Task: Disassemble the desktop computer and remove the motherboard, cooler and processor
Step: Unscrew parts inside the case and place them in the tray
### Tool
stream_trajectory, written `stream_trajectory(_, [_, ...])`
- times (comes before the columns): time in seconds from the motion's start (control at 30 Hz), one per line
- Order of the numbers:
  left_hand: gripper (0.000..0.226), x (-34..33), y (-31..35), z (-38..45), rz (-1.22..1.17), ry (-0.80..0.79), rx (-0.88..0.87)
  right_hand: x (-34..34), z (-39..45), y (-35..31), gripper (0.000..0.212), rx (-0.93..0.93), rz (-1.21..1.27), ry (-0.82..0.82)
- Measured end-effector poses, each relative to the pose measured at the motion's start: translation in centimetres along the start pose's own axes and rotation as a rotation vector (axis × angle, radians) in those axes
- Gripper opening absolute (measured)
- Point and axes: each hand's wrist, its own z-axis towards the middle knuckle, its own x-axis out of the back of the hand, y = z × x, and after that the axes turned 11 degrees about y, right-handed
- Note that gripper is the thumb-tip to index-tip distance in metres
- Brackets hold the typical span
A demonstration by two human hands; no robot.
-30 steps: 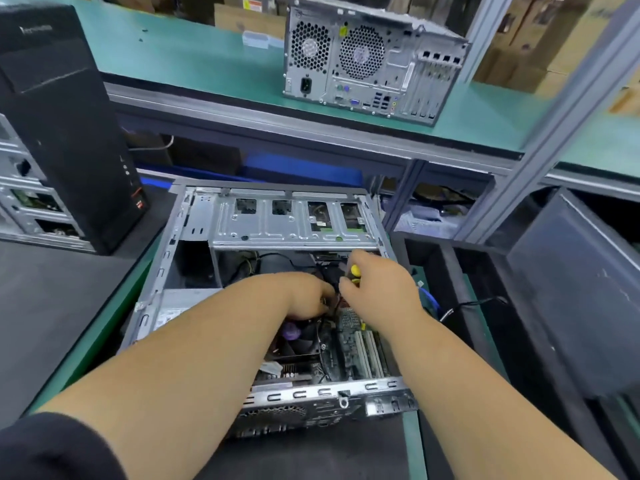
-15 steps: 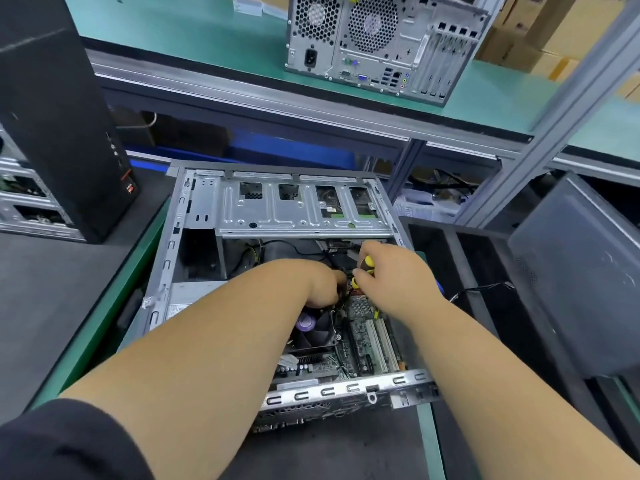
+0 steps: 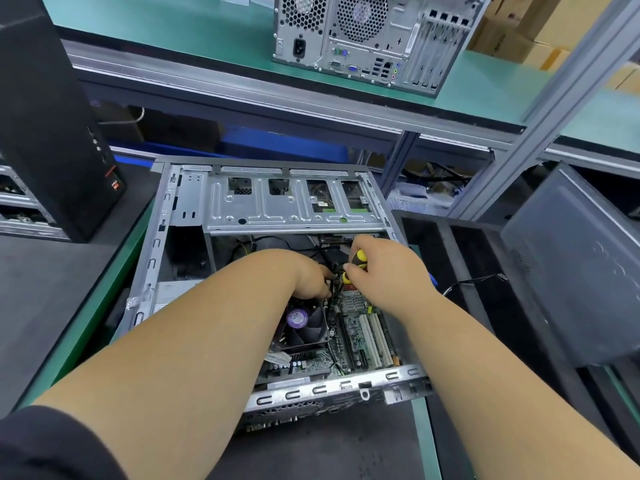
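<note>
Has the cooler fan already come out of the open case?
No, the cooler fan sits on the motherboard inside the open case.

Open computer case (image 3: 266, 209): bare silver-grey metal. Inside it: green motherboard (image 3: 360, 337) with white slots; black cooler fan (image 3: 304, 323), purple hub label; screwdriver handle (image 3: 356, 263) yellow and black. Left of it: black tower (image 3: 45, 126), red mark. Behind it: teal shelf (image 3: 194, 32); silver perforated tower (image 3: 367, 36).
</note>
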Motion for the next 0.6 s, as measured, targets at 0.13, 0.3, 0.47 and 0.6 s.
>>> stream_trajectory(0.13, [0.057,0.02,0.16,-0.2,-0.007,0.0,0.008,-0.02,-0.04,-0.01,0.011,0.001,0.003,-0.001])
stream_trajectory(0.3, [0.056,0.01,0.33,-0.4,-0.022,0.007,0.008,-0.09,-0.06,0.11,0.013,0.022,-0.014,-0.022])
stream_trajectory(0.47, [0.057,0.2,0.21,-0.83,-0.05,0.004,0.02,-0.14,0.04,0.01,0.042,0.079,-0.012,0.001])
stream_trajectory(0.6, [0.057,0.24,0.52,-1.0,-0.039,0.008,0.029,-0.25,0.08,-0.03,0.032,0.066,-0.019,0.007])
